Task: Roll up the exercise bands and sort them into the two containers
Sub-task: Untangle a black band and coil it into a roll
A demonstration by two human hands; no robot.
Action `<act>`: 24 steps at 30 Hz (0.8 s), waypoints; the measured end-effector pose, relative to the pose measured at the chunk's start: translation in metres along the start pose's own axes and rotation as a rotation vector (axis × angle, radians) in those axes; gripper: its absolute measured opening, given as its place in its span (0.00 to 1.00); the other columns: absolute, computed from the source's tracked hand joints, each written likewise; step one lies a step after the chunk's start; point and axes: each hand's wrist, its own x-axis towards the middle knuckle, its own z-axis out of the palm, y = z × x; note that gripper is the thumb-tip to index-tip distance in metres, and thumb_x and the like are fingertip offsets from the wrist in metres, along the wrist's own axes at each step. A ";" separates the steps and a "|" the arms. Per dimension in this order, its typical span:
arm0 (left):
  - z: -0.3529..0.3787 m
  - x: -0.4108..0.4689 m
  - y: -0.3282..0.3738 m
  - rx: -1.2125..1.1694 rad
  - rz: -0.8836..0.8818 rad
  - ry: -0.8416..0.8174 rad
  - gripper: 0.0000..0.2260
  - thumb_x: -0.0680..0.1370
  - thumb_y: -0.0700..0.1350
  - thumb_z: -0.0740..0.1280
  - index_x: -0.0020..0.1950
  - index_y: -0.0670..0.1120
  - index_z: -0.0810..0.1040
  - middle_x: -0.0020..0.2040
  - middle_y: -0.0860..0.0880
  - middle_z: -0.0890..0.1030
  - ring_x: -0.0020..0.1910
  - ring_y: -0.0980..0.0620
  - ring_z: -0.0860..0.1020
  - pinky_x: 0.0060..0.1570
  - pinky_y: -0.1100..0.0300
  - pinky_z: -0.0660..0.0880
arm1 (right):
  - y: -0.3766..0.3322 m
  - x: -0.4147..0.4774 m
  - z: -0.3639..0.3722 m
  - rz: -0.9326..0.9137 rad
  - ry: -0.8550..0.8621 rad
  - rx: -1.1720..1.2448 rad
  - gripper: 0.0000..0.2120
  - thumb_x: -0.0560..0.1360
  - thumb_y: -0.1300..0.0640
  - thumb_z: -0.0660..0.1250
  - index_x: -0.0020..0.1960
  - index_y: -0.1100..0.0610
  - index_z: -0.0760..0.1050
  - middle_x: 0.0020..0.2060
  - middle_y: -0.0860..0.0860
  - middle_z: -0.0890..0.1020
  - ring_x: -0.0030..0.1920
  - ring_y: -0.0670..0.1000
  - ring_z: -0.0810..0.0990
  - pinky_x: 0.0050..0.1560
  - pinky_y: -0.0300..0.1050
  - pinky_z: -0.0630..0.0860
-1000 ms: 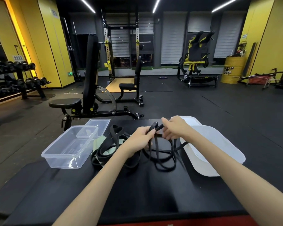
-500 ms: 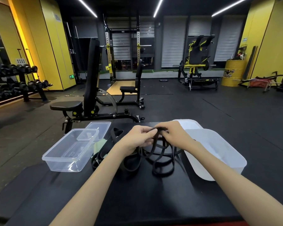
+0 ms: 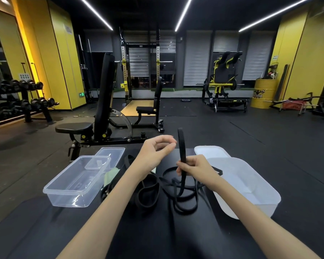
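The right hand [image 3: 194, 168] had its fingers clamped around a narrow black rubber exercise band [image 3: 181, 146], whose folded end stood nearly upright above the fist, long axis vertical, tip pointing away toward the gym floor. Below the fist the same band dropped into loose loops on the black padded table [image 3: 120, 230], just left of the white opaque plastic tub [image 3: 251, 187]. The left hand [image 3: 155, 152] hovered just left of the upright band, not touching it, fingers curled with thumb and fingertips close together around nothing.

A wider black band [image 3: 148, 193] lay coiled left of the narrow one, partly hidden under the left forearm. A pale green band [image 3: 110, 175] peeked out between it and the clear rectangular plastic container [image 3: 73, 186], mostly covered. A clear lid [image 3: 110, 156] sat behind that container, and a white lid [image 3: 209, 151] behind the tub.

Open table stretched toward the camera from the bands. How many separate bands made up the tangle could not be made out.
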 end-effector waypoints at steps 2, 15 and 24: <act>0.005 0.004 0.000 -0.011 -0.010 -0.031 0.08 0.77 0.42 0.68 0.54 0.51 0.77 0.55 0.57 0.81 0.54 0.62 0.79 0.52 0.68 0.72 | -0.005 -0.004 0.003 -0.003 -0.027 0.041 0.11 0.78 0.60 0.65 0.46 0.69 0.78 0.35 0.55 0.83 0.38 0.52 0.81 0.53 0.55 0.77; 0.032 -0.011 -0.058 -0.286 -0.288 -0.147 0.27 0.76 0.62 0.51 0.68 0.49 0.70 0.56 0.52 0.78 0.56 0.58 0.77 0.59 0.64 0.73 | -0.020 0.013 0.004 0.062 -0.029 0.226 0.13 0.79 0.55 0.63 0.46 0.64 0.80 0.35 0.54 0.82 0.37 0.51 0.80 0.45 0.48 0.80; 0.050 -0.006 -0.098 -0.005 -0.198 -0.183 0.18 0.84 0.47 0.51 0.56 0.38 0.76 0.39 0.47 0.79 0.40 0.53 0.77 0.42 0.69 0.71 | -0.005 0.049 0.005 0.167 0.126 0.196 0.16 0.78 0.52 0.64 0.45 0.65 0.79 0.33 0.54 0.81 0.32 0.50 0.80 0.37 0.39 0.79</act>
